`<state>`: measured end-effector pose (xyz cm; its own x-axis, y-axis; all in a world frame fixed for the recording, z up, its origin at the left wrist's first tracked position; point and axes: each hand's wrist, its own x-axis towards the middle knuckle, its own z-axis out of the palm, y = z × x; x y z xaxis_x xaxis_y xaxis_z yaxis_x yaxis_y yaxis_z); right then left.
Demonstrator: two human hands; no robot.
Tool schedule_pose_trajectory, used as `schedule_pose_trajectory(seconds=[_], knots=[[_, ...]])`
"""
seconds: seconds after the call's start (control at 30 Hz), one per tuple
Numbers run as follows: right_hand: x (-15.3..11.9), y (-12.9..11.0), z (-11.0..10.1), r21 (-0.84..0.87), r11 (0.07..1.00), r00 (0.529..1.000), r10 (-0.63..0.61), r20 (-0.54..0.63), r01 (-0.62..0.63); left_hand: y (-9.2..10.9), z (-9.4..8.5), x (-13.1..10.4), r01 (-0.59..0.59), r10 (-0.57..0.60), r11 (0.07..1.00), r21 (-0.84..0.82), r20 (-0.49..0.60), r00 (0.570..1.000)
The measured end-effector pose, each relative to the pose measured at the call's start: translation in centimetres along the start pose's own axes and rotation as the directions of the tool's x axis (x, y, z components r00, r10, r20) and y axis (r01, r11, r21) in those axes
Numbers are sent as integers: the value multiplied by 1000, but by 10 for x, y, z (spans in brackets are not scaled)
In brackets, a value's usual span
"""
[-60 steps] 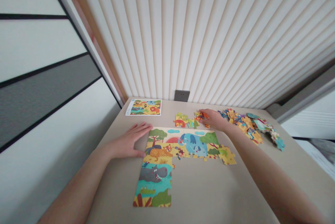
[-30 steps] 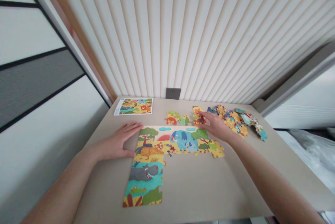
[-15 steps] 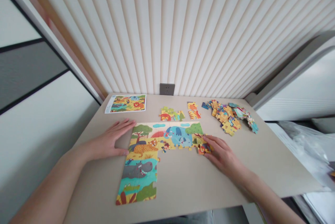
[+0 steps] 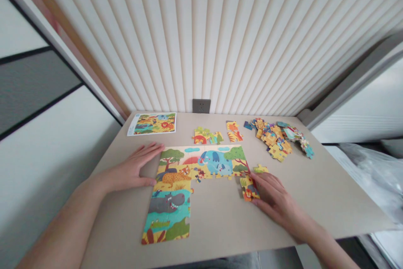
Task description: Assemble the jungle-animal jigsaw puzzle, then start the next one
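Note:
A partly joined jigsaw puzzle [image 4: 174,203] lies flat in an upside-down L, with a hippo and leopard down its left side and elephants along the top. My left hand [image 4: 129,171] rests on the table with fingers spread, thumb and fingertips at the puzzle's left edge. At the lower right of the top strip, my right hand [image 4: 275,197] holds a small lion puzzle piece section [image 4: 248,189] between thumb and fingers. This section sits just below the strip, apart from the hippo side. A yellow-green puzzle piece [image 4: 260,169] shows beyond my right fingers, partly hidden by them.
At the back left lies a reference picture sheet [image 4: 151,124]. Two small joined groups, a green-and-red one [image 4: 208,136] and an orange one [image 4: 234,131], lie behind the puzzle. A heap of loose pieces [image 4: 273,139] is at the back right. A ribbed wall with a socket [image 4: 201,105] borders the table.
My right hand has moved down and slightly right with the lion section, uncovering the strip's right end and a yellow-green piece. My left hand stays in place.

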<state>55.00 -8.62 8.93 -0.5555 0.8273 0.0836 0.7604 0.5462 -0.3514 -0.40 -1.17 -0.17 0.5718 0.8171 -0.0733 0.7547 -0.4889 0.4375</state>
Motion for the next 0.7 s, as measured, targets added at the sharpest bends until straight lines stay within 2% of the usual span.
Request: schedule_pose_trajectory(seconds=[0.13, 0.27, 0.7], knots=[[6, 0, 12, 20, 1000, 999, -7, -39, 8, 7, -4, 1, 15, -15, 1000, -15, 30, 999], [9, 7, 17, 37, 999, 999, -36, -28, 37, 9, -6, 0, 17, -16, 1000, -25, 36, 999], [9, 1, 10, 54, 999, 1000, -8, -16, 9, 4, -4, -1, 7, -7, 1000, 3, 7, 1000]])
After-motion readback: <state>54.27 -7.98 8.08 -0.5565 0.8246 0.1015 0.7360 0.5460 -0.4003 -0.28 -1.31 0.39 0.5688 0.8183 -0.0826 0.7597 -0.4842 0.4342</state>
